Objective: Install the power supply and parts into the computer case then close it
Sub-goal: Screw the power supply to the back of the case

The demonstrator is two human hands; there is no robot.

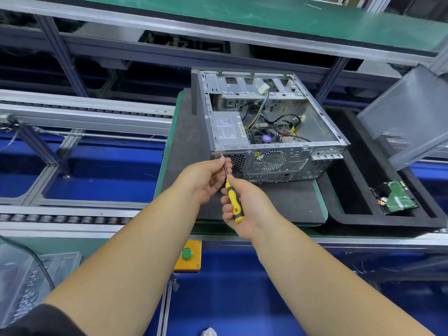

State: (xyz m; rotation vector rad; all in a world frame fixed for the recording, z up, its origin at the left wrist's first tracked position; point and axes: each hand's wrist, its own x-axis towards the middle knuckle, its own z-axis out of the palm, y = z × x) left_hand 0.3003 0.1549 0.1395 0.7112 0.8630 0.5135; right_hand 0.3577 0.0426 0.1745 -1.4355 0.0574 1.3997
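Note:
An open grey computer case (322, 132) lies on its side on a dark mat, rear panel toward me. The silver power supply (228, 129) sits inside at the near left corner, with cables and a fan beside it. My right hand (244, 209) grips the yellow-and-black handle of a screwdriver (234, 202). Its tip rests on a screw (221, 155) at the rear panel's upper left corner. My left hand (206, 178) pinches the metal shaft near the tip.
The case's side panel (407, 115) leans at the right. A hard drive (397, 197) with a green board lies in a black foam tray (351, 214). A yellow box with a green button (187, 253) sits below the mat. Roller conveyor rails run left.

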